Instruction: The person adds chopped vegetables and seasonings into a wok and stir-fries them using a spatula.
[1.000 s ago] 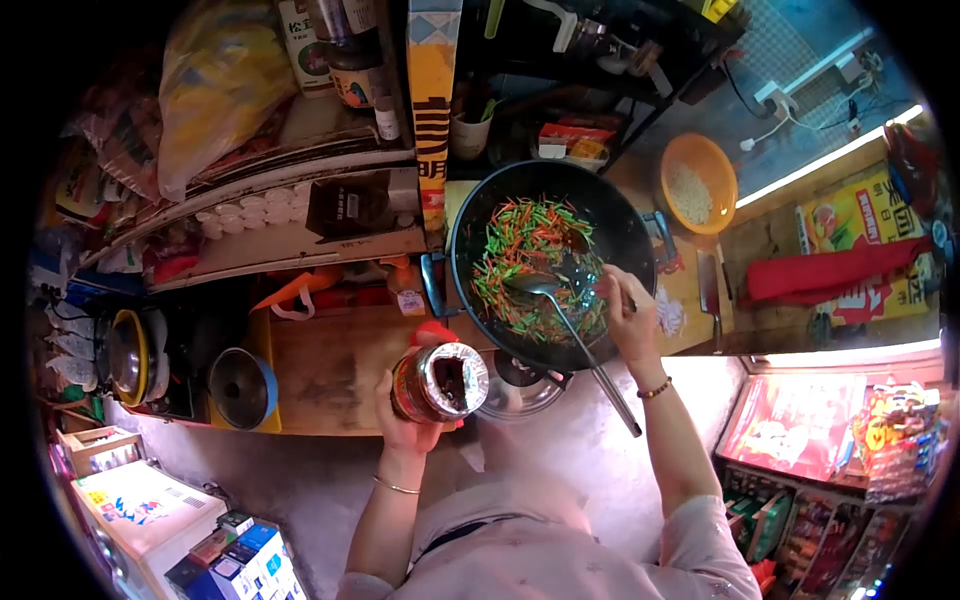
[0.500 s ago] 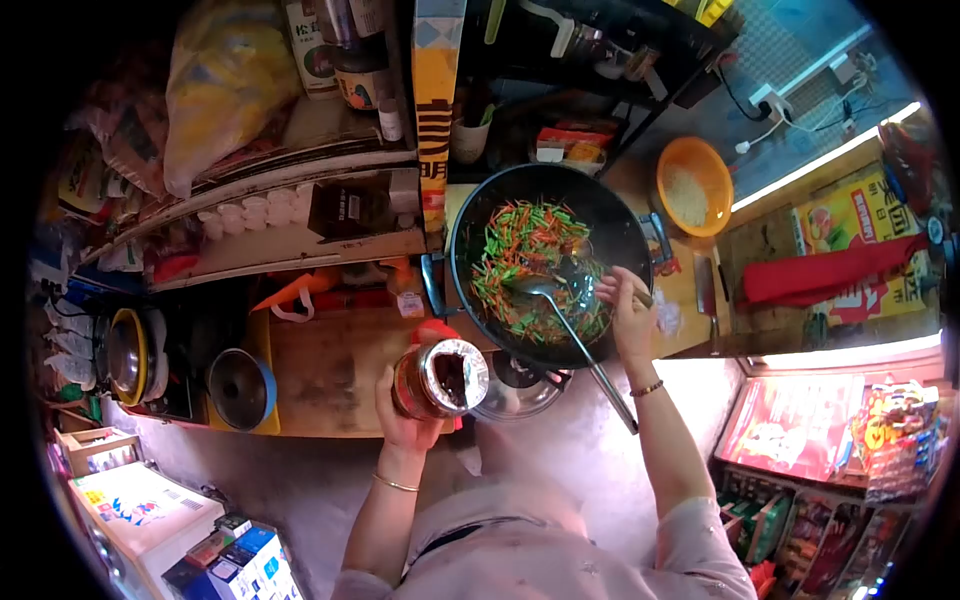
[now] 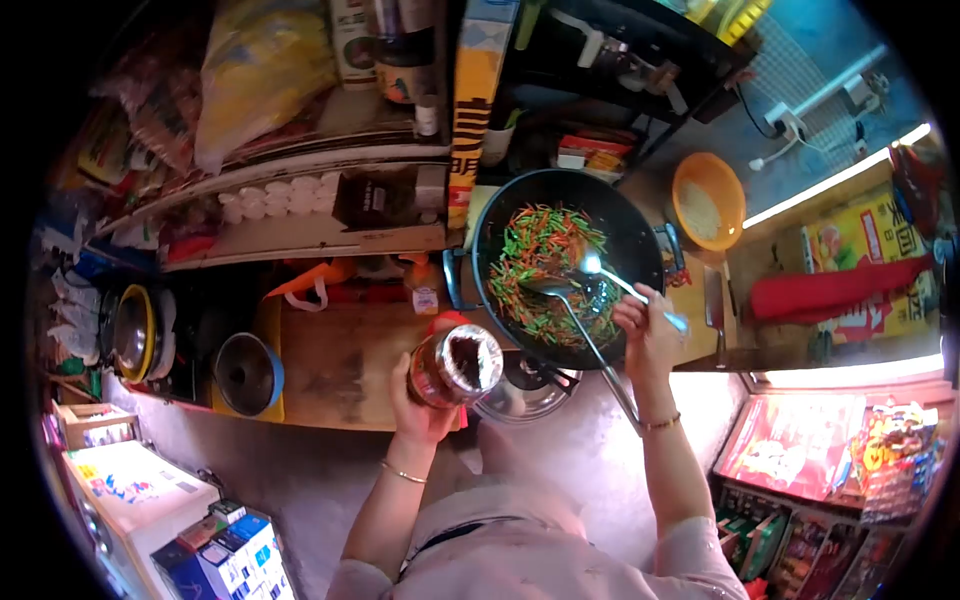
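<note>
My left hand (image 3: 425, 418) is wrapped round a glass jar (image 3: 428, 375) with a red label, tilted so its open mouth shows dark contents. In my right hand (image 3: 648, 335) is a shiny metal spoon (image 3: 622, 283), its bowl over the wok (image 3: 640, 222). Chopped green and orange-red vegetable pieces (image 3: 545, 235) fill much of the black, two-handled wok. A long-handled ladle (image 3: 597, 358) rests with its head among the vegetables, its handle leaning over the near rim, beside my right hand.
A glass lid (image 3: 520, 392) lies below the wok. An orange bowl (image 3: 708, 200) with pale grains and a cleaver (image 3: 714, 300) are on the right. At left, a dark pan (image 3: 248, 375) stands on the wooden counter (image 3: 335, 350). Loaded shelves (image 3: 300, 235) rise behind.
The view has shifted, moving the scene slightly right. My right hand has turned, and the spoon now shows clearly above the vegetables. The left hand still holds the jar.
</note>
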